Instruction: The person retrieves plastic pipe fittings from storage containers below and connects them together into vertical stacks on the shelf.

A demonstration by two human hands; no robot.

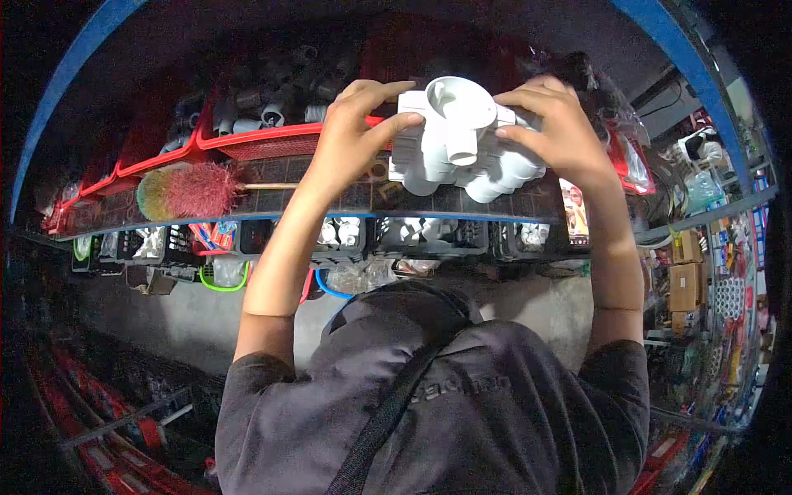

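A white plastic pipe fitting [462,115], with a wide round mouth and a short narrow spout pointing toward me, sits on a cluster of similar white fittings [487,183] on the shelf. My left hand [360,122] is closed on the left side of these white pieces, thumb and fingers pressed against them. On the other side, my right hand [554,124] grips with its thumb and fingers in the same way. Which pieces bear the fingertips' hold is partly hidden.
Red bins [272,142] with grey fittings line the shelf behind. A multicoloured duster [190,191] lies to the left. Black crates [429,235] with white parts stand below the shelf edge. Cardboard boxes [684,287] are stacked at the right.
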